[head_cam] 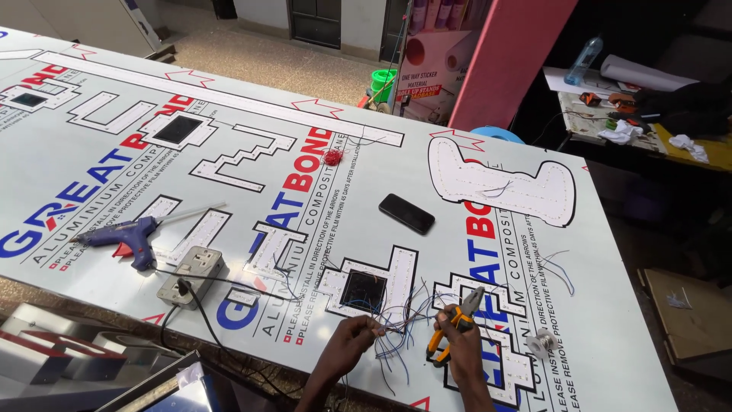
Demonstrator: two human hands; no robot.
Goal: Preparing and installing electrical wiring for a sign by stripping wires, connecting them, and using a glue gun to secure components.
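My left hand (352,341) pinches a bundle of thin red, blue and black wires (402,324) near the front edge of a large white printed panel (610,305). My right hand (456,342) grips orange-handled pliers (456,324), their jaws pointing up and right beside the wires. The wires run from white letter-shaped cut-outs (374,286) dotted with small lights that lie on the panel.
A blue glue gun (122,236) and a grey socket box (191,273) with a black cable lie at left. A black phone (406,213) rests mid-panel, a red wire ball (332,158) behind it, a small tape roll (543,342) at right. A cluttered bench (648,126) stands far right.
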